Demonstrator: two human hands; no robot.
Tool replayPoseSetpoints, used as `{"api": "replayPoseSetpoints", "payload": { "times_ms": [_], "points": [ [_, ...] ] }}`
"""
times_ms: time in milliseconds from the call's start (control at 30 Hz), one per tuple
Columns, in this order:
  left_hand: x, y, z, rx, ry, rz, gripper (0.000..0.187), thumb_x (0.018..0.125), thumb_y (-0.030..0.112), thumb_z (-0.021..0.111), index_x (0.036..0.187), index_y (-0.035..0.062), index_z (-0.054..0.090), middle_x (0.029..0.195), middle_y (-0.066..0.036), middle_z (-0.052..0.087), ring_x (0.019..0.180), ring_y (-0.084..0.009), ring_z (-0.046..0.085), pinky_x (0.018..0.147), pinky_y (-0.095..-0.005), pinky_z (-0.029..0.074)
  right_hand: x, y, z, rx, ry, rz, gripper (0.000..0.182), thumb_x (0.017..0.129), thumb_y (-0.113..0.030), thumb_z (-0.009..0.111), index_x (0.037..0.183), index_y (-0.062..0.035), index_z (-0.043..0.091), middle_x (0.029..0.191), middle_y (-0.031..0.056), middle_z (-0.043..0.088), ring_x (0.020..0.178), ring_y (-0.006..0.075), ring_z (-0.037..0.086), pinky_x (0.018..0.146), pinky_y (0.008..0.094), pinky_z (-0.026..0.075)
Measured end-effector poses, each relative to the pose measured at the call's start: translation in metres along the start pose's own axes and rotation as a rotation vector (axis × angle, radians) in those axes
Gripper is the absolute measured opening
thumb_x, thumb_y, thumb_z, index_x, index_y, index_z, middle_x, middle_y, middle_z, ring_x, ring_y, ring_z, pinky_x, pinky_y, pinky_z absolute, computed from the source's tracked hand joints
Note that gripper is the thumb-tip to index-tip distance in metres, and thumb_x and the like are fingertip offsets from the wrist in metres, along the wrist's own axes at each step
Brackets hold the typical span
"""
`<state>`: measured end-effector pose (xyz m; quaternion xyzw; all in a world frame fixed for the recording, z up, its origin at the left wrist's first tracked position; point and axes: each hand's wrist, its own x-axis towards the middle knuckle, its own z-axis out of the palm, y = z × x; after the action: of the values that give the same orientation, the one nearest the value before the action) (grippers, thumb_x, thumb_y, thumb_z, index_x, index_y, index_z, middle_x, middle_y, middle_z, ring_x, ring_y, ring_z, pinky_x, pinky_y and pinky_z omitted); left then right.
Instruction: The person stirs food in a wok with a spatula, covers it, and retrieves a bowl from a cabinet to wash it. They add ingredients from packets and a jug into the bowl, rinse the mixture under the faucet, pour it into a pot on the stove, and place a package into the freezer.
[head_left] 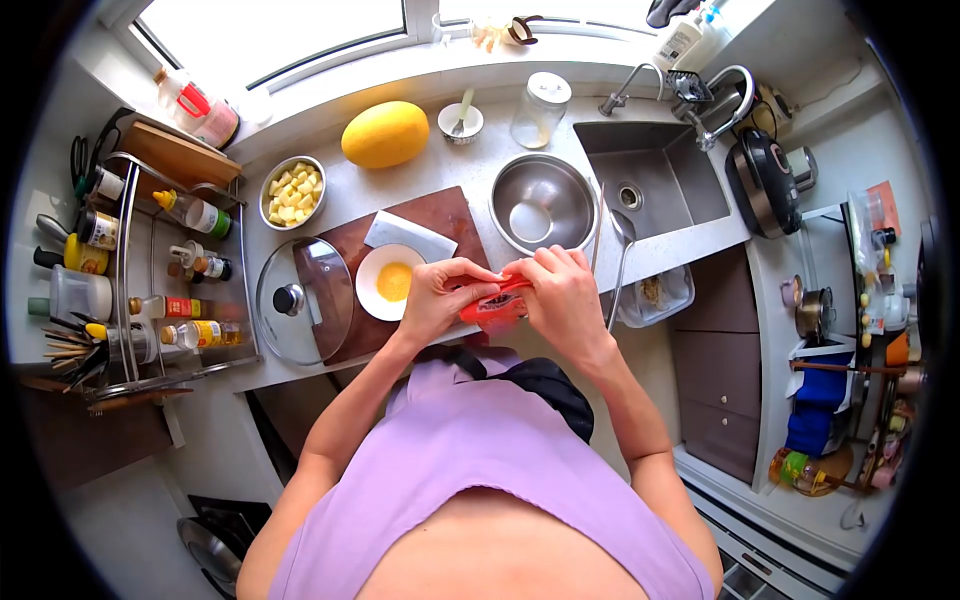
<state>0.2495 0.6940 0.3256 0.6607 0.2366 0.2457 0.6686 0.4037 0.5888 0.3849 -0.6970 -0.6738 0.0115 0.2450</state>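
Note:
Between my two hands is a small red packet (492,309), held just in front of the counter's edge. My left hand (440,297) pinches its top edge from the left. On the other side my right hand (558,300) grips the same edge, fingers curled. What is printed on the packet is too small to read. Just left of my left hand, a white bowl (367,290) with yellow granules in it rests on the brown cutting board (345,237). Behind that bowl lies a cleaver (411,238), its broad blade flat on the board.
A glass lid (330,330) overlaps the board's left side. Behind stand a bowl of pale cubes (294,194), a yellow melon (385,134), a small cup (460,123) and a glass jar (540,110). A steel bowl (543,203) and a ladle (622,232) are beside the sink (655,185).

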Motion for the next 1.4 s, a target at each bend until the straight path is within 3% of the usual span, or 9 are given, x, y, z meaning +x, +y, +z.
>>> {"api": "replayPoseSetpoints", "payload": {
  "times_ms": [267,333,467,733,867,933,1100,1167,1400],
  "points": [
    [-0.019,-0.001,0.023,0.058,0.112,0.242,0.018,0.075,0.0,0.07,0.092,0.0047,0.07,0.091,-0.007,0.068,0.09,-0.0184,0.063,0.078,-0.0292,0.049,-0.015,0.011,0.01,0.087,0.034,0.129,0.01,0.07,-0.003,0.061,0.079,-0.0076,0.062,0.074,0.0066,0.055,0.078,0.0244,0.054,0.074,0.0361,0.039],
    [-0.024,-0.009,0.019,0.689,0.206,0.596,0.024,0.072,0.001,0.072,0.095,0.0083,0.07,0.089,-0.005,0.069,0.089,-0.0188,0.063,0.076,-0.0292,0.048,-0.019,0.011,0.012,0.121,0.024,0.163,0.01,0.07,-0.003,0.061,0.079,-0.0074,0.062,0.074,0.0067,0.055,0.077,0.0247,0.054,0.074,0.0364,0.039],
    [-0.024,-0.026,0.021,0.704,0.279,0.655,0.018,0.075,0.004,0.07,0.093,0.0076,0.069,0.082,-0.006,0.069,0.076,-0.0215,0.067,0.064,-0.0299,0.051,-0.027,0.009,0.025,0.117,0.022,0.202,0.008,0.07,-0.004,0.062,0.078,-0.0072,0.063,0.075,0.0061,0.055,0.079,0.0245,0.053,0.074,0.0369,0.039],
    [-0.034,-0.068,0.025,0.584,0.259,0.394,0.012,0.081,0.006,0.066,0.091,0.0016,0.066,0.082,-0.011,0.068,0.071,-0.0248,0.067,0.061,-0.03,0.053,-0.043,0.016,0.062,0.163,0.029,0.279,0.011,0.07,-0.004,0.064,0.079,-0.0095,0.065,0.08,0.0055,0.056,0.084,0.0242,0.052,0.076,0.0366,0.039],
    [-0.043,-0.088,0.028,0.442,0.362,0.227,0.01,0.08,0.005,0.066,0.089,0.0012,0.065,0.082,-0.011,0.068,0.072,-0.0234,0.067,0.062,-0.0304,0.053,-0.04,0.015,0.067,-0.046,0.141,0.114,0.01,0.07,-0.01,0.067,0.08,-0.0105,0.065,0.088,0.0057,0.058,0.092,0.0223,0.054,0.083,0.0366,0.039],
    [-0.049,-0.094,0.03,0.426,0.391,0.212,0.009,0.081,0.002,0.065,0.089,0.0002,0.066,0.08,-0.011,0.068,0.07,-0.0198,0.066,0.062,-0.0283,0.051,-0.038,0.018,0.061,0.064,-0.19,0.079,0.013,0.072,-0.015,0.07,0.083,-0.0101,0.065,0.092,0.007,0.059,0.094,0.0224,0.056,0.086,0.0363,0.039],
    [-0.056,-0.092,0.024,0.417,0.475,0.208,0.009,0.079,-0.005,0.063,0.087,-0.0009,0.066,0.077,-0.01,0.067,0.068,-0.0161,0.065,0.062,-0.0259,0.05,-0.047,0.1,0.063,0.781,-0.052,0.442,0.026,0.085,-0.025,0.064,0.098,-0.0017,0.064,0.097,0.0142,0.065,0.091,0.0336,0.06,0.082,0.0395,0.046],
    [-0.058,-0.083,0.019,0.462,0.46,0.193,0.01,0.076,-0.006,0.063,0.084,0.0002,0.064,0.077,-0.012,0.067,0.069,-0.0231,0.066,0.061,-0.03,0.051,-0.066,0.136,0.1,0.455,-0.269,0.514,0.031,0.086,-0.027,0.062,0.101,0.0006,0.063,0.098,0.0192,0.064,0.088,0.0357,0.061,0.079,0.0392,0.048],
    [-0.065,-0.052,0.011,0.609,0.441,0.234,0.008,0.075,-0.004,0.065,0.082,0.0009,0.064,0.076,-0.011,0.066,0.069,-0.0258,0.065,0.061,-0.0325,0.051,-0.088,0.163,0.222,0.141,-0.03,0.753,0.038,0.08,-0.031,0.07,0.097,0.002,0.064,0.083,0.0184,0.067,0.073,0.029,0.065,0.065,0.039,0.049]
  ]
}}
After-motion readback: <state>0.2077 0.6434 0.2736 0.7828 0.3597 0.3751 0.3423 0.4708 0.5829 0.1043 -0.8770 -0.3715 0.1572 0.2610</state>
